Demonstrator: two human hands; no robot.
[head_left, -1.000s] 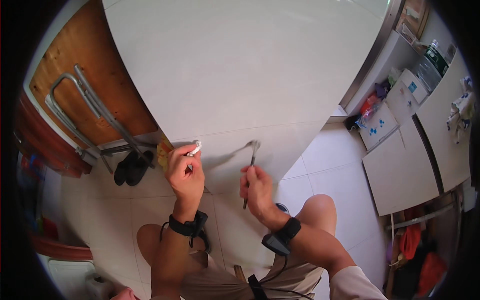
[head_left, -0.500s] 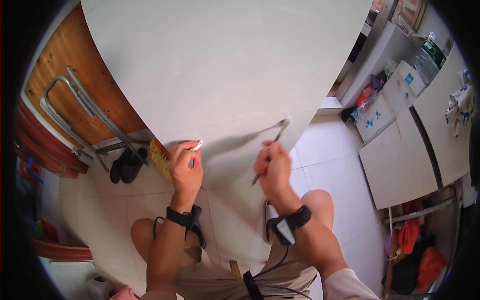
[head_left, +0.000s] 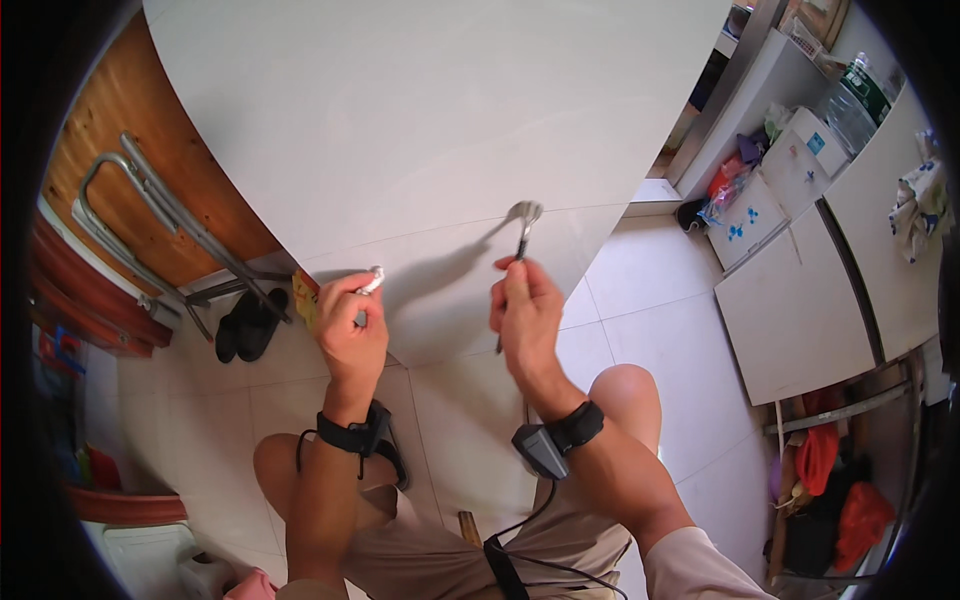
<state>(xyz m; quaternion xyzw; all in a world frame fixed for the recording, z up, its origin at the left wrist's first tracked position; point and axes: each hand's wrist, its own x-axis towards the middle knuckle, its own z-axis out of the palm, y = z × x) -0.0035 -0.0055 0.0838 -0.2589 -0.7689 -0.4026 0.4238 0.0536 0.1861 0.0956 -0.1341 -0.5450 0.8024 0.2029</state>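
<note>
My left hand is closed, pinching a small white piece between thumb and fingertips, close to a large white surface. The exact kind of that piece is too small to make out. To its right, my right hand is wrapped round the dark handle of a slim tool with a rounded metal head. The handle's thin end sticks out below the fist. The head points up and away, beside the white surface, with its shadow stretching left; whether they touch I cannot tell.
Grey metal tubing leans by a wooden panel on the left, above black slippers. A pale cabinet stands right, with a large water bottle behind it. Black wrist straps with a cable cross my lap.
My right hand has moved left and slightly up, and the tool's head now lies farther left and higher. My left hand has shifted a little left, still pinching the white piece.
</note>
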